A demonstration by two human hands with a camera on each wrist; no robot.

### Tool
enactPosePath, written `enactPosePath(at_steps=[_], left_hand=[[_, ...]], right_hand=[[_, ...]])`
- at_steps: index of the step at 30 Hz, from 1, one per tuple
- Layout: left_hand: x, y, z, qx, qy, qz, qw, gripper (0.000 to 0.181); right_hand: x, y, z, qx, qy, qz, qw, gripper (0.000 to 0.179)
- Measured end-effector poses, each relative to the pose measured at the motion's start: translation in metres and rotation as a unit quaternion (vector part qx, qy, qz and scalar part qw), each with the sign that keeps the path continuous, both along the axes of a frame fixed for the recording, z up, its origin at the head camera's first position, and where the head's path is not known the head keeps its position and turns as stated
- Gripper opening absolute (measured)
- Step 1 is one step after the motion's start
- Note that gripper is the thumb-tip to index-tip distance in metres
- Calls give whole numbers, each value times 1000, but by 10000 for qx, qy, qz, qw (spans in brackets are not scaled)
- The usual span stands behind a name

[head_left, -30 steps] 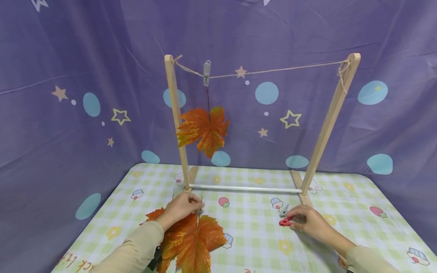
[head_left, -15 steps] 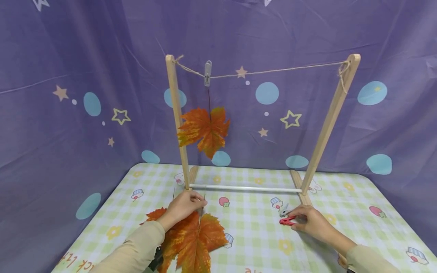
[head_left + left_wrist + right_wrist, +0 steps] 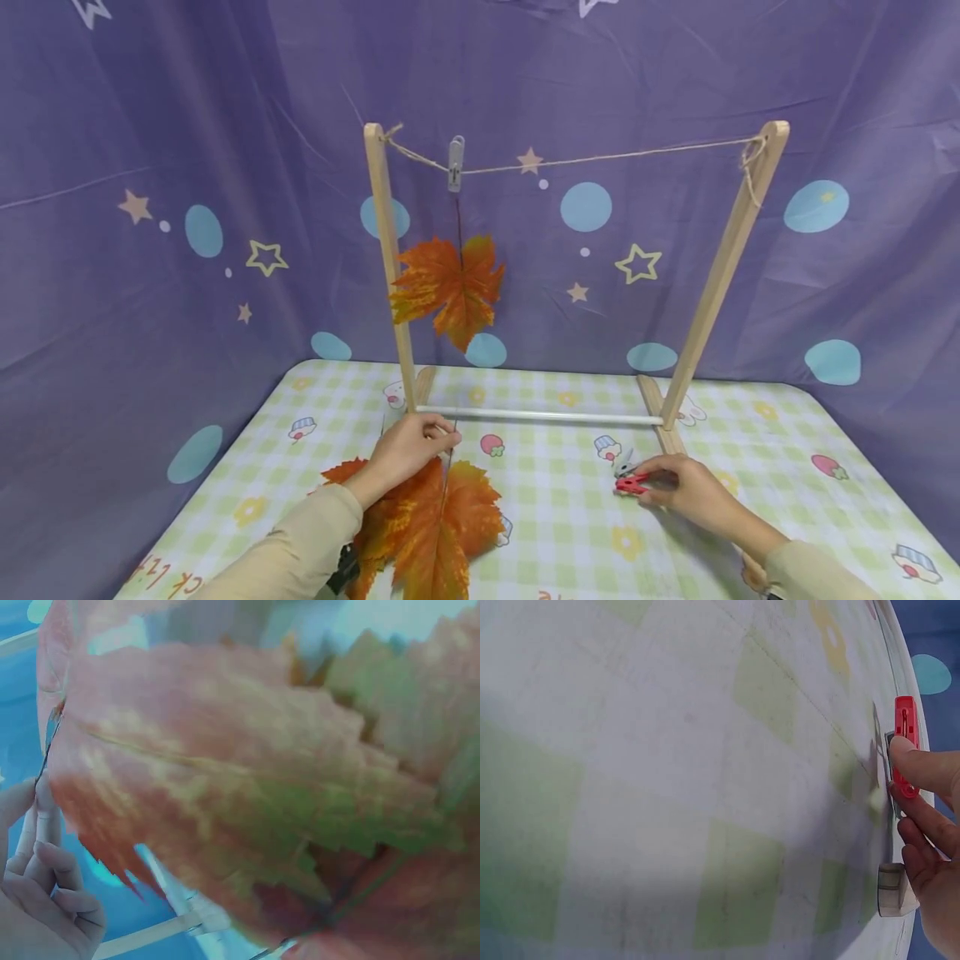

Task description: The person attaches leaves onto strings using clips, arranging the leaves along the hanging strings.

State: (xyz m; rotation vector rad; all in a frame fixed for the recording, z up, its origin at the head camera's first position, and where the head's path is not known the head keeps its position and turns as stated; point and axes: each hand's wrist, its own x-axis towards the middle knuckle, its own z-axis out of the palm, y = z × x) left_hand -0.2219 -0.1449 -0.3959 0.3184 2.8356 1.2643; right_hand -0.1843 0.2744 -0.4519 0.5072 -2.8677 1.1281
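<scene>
My left hand pinches the thin stem of an orange artificial maple leaf above the table's near left part. Beneath it lie other leaves, partly hidden by the hand and sleeve. In the left wrist view the leaf fills most of the picture, blurred. Over on the right, my right hand pinches a red clothespin between thumb and fingers, low over the table. A grey clothespin is right beside the red one. The right wrist view also shows the red clothespin at the fingertips.
A wooden frame with two posts and a white crossbar stands behind the hands. Twine spans its tops. From it a second grey clothespin holds a hanging maple leaf. A checked cloth covers the table.
My left hand has shifted slightly right and up, drawing the pinched leaf along with it. The right hand stays nearly in place with the red clothespin.
</scene>
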Motion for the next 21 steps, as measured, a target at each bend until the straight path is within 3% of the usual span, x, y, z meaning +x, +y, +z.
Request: enactPosePath(at_steps=[9, 21], left_hand=[[0, -1, 26, 274, 283, 8, 9992, 13], [4, 5, 56, 8, 711, -80, 9974, 10]], right_hand=[[3, 1, 4, 26, 70, 25, 10000, 28], [6, -2, 9, 6, -8, 52, 10000, 28]])
